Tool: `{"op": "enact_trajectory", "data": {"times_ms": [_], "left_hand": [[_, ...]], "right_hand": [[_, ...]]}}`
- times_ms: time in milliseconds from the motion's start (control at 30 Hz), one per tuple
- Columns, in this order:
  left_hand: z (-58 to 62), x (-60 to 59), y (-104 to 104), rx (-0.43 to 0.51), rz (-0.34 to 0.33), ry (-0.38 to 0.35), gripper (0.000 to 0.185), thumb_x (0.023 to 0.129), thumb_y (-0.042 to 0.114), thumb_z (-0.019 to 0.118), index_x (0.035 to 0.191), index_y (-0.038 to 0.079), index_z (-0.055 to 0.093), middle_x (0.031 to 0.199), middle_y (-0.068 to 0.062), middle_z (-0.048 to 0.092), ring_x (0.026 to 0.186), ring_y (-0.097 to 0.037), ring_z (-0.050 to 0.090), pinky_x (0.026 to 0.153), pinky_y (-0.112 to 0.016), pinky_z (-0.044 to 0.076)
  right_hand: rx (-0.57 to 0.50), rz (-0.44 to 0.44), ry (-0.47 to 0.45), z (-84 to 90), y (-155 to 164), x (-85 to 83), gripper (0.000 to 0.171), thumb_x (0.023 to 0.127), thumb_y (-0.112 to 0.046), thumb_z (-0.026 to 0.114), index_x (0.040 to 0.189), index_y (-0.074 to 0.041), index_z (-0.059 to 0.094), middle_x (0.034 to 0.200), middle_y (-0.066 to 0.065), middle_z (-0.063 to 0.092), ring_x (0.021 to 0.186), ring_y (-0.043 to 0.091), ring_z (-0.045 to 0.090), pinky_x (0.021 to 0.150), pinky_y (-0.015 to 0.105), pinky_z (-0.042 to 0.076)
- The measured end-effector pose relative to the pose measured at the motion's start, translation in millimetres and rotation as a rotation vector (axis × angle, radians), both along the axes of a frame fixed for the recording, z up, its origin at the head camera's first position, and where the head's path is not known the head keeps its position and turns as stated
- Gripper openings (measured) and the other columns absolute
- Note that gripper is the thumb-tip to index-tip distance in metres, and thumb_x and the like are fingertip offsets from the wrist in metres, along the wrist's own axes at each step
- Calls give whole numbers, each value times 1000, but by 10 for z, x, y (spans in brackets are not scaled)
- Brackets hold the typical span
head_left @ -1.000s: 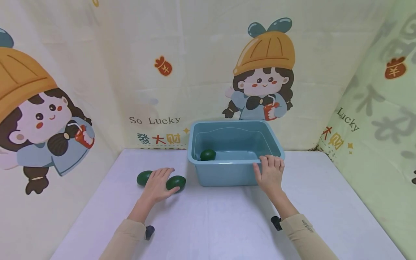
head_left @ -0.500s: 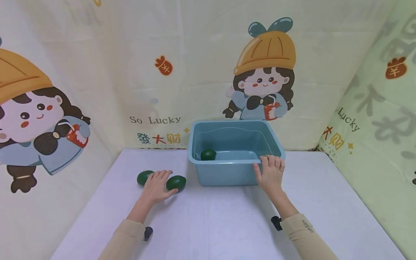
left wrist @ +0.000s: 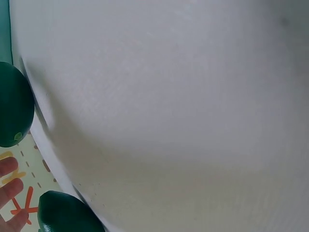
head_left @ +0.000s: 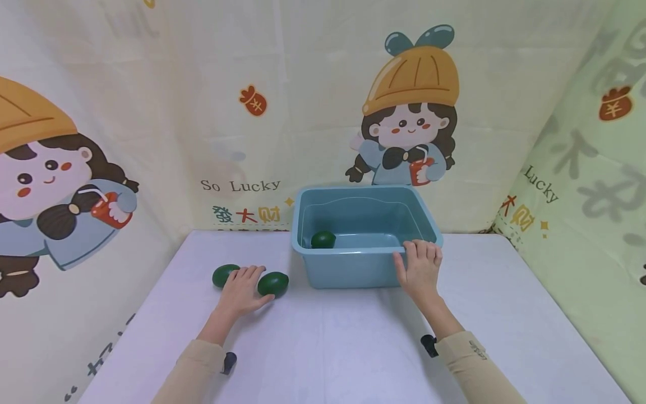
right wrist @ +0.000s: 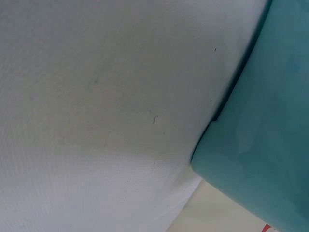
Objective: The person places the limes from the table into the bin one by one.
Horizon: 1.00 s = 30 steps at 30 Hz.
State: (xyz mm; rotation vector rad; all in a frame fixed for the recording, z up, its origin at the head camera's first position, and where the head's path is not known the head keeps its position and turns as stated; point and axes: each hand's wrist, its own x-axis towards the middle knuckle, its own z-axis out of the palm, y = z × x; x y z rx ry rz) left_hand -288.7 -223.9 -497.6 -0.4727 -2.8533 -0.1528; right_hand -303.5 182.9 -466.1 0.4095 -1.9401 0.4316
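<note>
Head view first: against the earlier frames I see almost nothing moved on the table (head_left: 323,348); only the camera has drifted, so the backdrop on the left sits differently, and I judge the work paused between moves. My left hand (head_left: 242,292) lies flat with fingers relaxed and together, resting between two dark green fruits, the left fruit (head_left: 224,275) just beyond the little-finger side and the right fruit (head_left: 273,284) touching the thumb side, gripping neither. My right hand (head_left: 420,269) is at the near right corner of the blue tub (head_left: 353,269), fingers hooked over the rim and thumb on the outer wall, holding it. A third fruit (head_left: 323,239) lies inside the tub at its near left. Left wrist view shows mostly white tabletop, the two fruits at the left edge and straight fingertips (left wrist: 10,186) between them. Right wrist view shows only tabletop and the tub's outer wall; the hand itself is out of sight there.
</note>
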Motion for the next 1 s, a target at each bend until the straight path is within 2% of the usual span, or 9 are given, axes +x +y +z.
{"op": "enact_trajectory", "data": {"times_ms": [533, 1000], "left_hand": [[-25, -27, -1, 23, -2, -37, 77, 74, 56, 63, 128, 5, 47, 124, -15, 52, 114, -34, 45, 97, -53, 32], [-71, -38, 39, 8, -9, -64, 78, 74, 56, 62, 129, 4, 46, 124, -14, 51, 114, -33, 45, 95, -52, 33]], "right_hand": [[11, 5, 11, 9, -3, -20, 48, 96, -43, 33, 93, 2, 50, 93, 19, 43, 87, 36, 34, 81, 53, 21], [10, -3, -25, 17, -6, 12, 51, 97, -45, 29, 95, 2, 49, 95, 18, 43, 89, 36, 33, 82, 54, 20]]}}
